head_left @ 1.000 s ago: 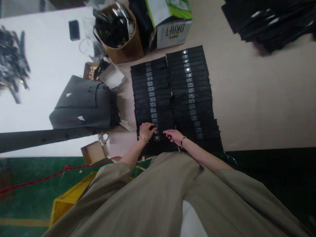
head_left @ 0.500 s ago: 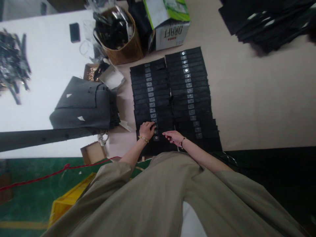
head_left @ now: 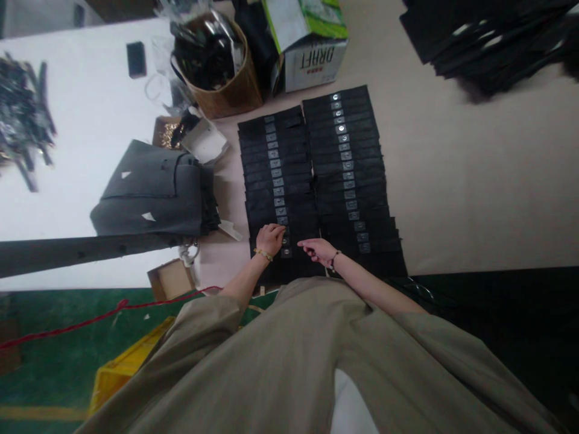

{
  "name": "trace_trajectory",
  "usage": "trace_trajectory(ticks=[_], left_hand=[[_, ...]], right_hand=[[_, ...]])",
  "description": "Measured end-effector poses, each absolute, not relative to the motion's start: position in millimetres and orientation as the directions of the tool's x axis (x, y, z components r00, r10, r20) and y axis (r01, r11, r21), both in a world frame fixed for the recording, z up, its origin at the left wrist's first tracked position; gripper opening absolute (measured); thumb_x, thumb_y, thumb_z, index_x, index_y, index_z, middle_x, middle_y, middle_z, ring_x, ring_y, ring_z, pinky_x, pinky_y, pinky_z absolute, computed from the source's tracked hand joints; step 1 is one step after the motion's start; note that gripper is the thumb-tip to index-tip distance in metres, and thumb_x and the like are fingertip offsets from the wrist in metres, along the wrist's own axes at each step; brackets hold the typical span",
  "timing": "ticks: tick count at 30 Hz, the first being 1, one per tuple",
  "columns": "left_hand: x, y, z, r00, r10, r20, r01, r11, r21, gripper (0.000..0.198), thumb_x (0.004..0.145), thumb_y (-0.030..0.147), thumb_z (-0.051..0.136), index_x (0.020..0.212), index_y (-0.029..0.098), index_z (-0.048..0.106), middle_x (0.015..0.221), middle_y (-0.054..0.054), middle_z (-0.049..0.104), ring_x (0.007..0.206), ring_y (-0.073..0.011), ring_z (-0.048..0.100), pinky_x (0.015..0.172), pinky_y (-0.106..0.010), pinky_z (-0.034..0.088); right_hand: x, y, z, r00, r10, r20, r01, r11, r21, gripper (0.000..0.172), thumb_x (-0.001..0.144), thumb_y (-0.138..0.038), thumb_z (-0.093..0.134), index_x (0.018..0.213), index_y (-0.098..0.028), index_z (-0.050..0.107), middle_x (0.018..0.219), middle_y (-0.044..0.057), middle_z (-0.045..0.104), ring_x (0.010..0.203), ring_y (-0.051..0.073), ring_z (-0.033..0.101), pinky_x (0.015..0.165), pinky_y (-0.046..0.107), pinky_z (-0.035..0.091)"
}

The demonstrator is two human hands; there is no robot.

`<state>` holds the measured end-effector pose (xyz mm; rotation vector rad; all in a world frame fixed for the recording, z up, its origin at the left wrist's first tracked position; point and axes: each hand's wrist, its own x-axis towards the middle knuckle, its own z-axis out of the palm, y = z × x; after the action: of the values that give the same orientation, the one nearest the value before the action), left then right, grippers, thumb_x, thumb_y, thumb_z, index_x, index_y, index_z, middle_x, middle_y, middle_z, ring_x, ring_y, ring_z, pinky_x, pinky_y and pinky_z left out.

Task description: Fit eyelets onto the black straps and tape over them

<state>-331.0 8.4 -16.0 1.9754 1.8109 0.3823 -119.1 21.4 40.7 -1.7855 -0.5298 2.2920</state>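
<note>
Black pieces [head_left: 296, 181] are overlapping in two columns mid-frame. At lower centre, the left hand [head_left: 270, 240] is bunching over the left ones, the right hand [head_left: 319, 250] curling nearby; any pinch is too small to tell. The staggering is likely baring each tag [head_left: 278, 191].

Black fabric pieces [head_left: 298, 199] bear grey labels [head_left: 348, 165]; left of them, a dark grey cloth stack [head_left: 140, 187]; beyond them, a green-and-white box [head_left: 312, 60].

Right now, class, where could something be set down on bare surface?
Bare: beige tabletop right of the black pieces, below the dark pile; white tabletop between the left-edge bundle and grey stack. Crowded: around the brown container and green-and-white box.
</note>
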Motion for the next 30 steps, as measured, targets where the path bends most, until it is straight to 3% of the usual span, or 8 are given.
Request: trace_trajectory(ticks=[9, 13, 18, 26, 30], left_hand=[[-335, 16, -19, 0.121, 0.984, -0.127, 0.845, -0.035, 0.534, 0.023, 0.094, 0.028, 0.055, 0.103, 0.028, 0.077, 0.111, -0.005, 0.071, 0.098, -0.0218, 0.058, 0.087, -0.036, 0.046], [-335, 20, -15, 0.098, 0.982, -0.160, 0.827, 0.009, 0.562, 0.021, 0.093, 0.026, 0.057, 0.104, 0.024, 0.074, 0.107, -0.006, 0.071, 0.098, -0.0218, 0.059, 0.089, -0.036, 0.046], [-334, 25, -10, 0.095, 0.976, -0.197, 0.813, 0.038, 0.580, 0.013, 0.090, 0.025, 0.060, 0.091, 0.023, 0.072, 0.100, -0.005, 0.070, 0.095, -0.0216, 0.058, 0.088, -0.036, 0.045], [-322, 36, 5, 0.060, 0.947, -0.315, 0.881, 0.099, 0.463, 0.011, 0.088, 0.022, 0.059, 0.089, 0.022, 0.071, 0.100, -0.007, 0.067, 0.097, -0.0232, 0.058, 0.083, -0.036, 0.046], [-320, 43, 10, 0.110, 0.924, -0.365, 0.916, 0.049, 0.398, 0.014, 0.090, 0.021, 0.056, 0.091, 0.023, 0.070, 0.102, -0.007, 0.064, 0.095, -0.0212, 0.060, 0.080, -0.033, 0.047]], right_hand=[[-124, 22, 39, -0.248, 0.357, -0.901, 0.051, -0.923, -0.380, 0.010, 0.087, -0.015, 0.062, 0.089, -0.012, 0.071, 0.060, -0.002, 0.052, 0.047, 0.004, 0.037, 0.035, 0.013, 0.022], [-127, 23, 39, -0.256, 0.364, -0.895, 0.048, -0.920, -0.388, 0.013, 0.089, -0.013, 0.058, 0.088, -0.011, 0.071, 0.063, -0.001, 0.053, 0.048, 0.004, 0.040, 0.035, 0.013, 0.023], [-127, 23, 38, -0.242, 0.363, -0.900, 0.044, -0.922, -0.384, 0.014, 0.089, -0.012, 0.058, 0.087, -0.011, 0.072, 0.063, 0.000, 0.055, 0.049, 0.004, 0.041, 0.035, 0.013, 0.024], [-125, 22, 37, -0.244, 0.360, -0.901, 0.042, -0.924, -0.380, 0.012, 0.089, -0.014, 0.060, 0.088, -0.011, 0.072, 0.064, 0.000, 0.055, 0.048, 0.004, 0.042, 0.035, 0.013, 0.024], [-126, 22, 38, -0.249, 0.359, -0.900, 0.042, -0.924, -0.381, 0.011, 0.088, -0.014, 0.061, 0.087, -0.011, 0.071, 0.063, 0.000, 0.056, 0.048, 0.004, 0.043, 0.035, 0.013, 0.025]])
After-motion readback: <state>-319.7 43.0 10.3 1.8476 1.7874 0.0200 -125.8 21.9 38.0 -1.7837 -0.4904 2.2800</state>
